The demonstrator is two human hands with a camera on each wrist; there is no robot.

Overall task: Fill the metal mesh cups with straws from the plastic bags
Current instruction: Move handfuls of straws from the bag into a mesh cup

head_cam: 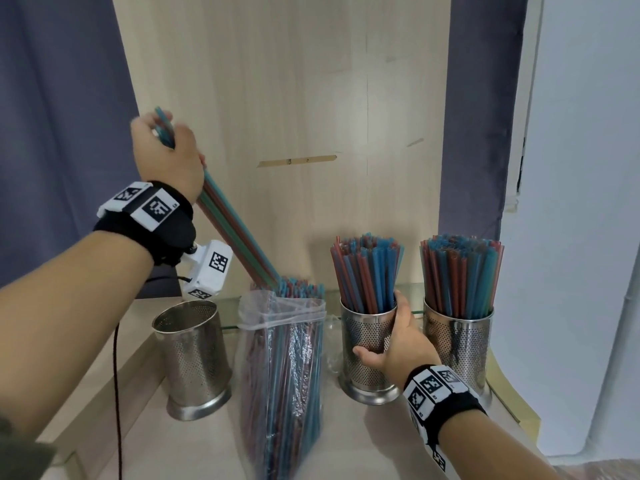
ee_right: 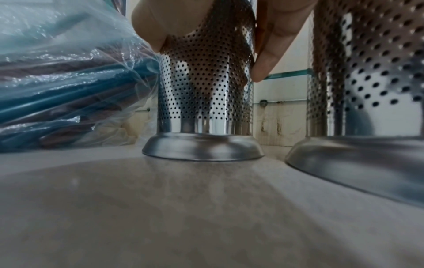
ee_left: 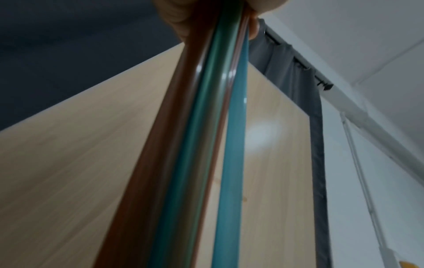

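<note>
My left hand (head_cam: 166, 150) is raised high at the left and grips a bundle of blue and red straws (head_cam: 239, 233), whose lower ends still sit in the open plastic bag (head_cam: 282, 368). The same straws (ee_left: 206, 145) fill the left wrist view. My right hand (head_cam: 391, 344) holds the middle mesh cup (head_cam: 363, 358), packed with straws, its thumb and fingers curled round the wall of that middle cup (ee_right: 206, 81). An empty mesh cup (head_cam: 194, 355) stands left of the bag. A full mesh cup (head_cam: 460, 344) stands at the right.
The cups and bag stand on a pale tabletop (head_cam: 346, 445) against a wooden back panel (head_cam: 294, 116). A black cable (head_cam: 117, 393) hangs from my left wrist past the empty cup. Grey curtains hang at both sides, a white wall at the right.
</note>
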